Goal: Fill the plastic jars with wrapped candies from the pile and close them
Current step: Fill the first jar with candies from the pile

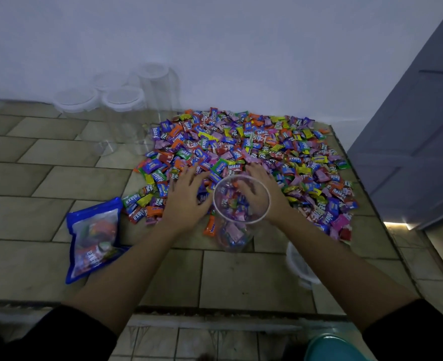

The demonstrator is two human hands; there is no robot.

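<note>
left hand [186, 199]: my fingers spread loose, palm down on candies at the pile [254, 157] near edge — gripping nothing
right hand [260, 194]: curled over open jar [241, 201] rim; grip unclear
jar: upright, part-filled, between my hands
room: bare tiles near me

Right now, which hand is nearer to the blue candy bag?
Left. The left hand lies flat on the pile's near edge, just right of the blue candy bag. The right hand is farther right, behind the open jar.

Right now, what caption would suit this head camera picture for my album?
Two hands, left and right, scoop wrapped candies into an open plastic jar.
</note>
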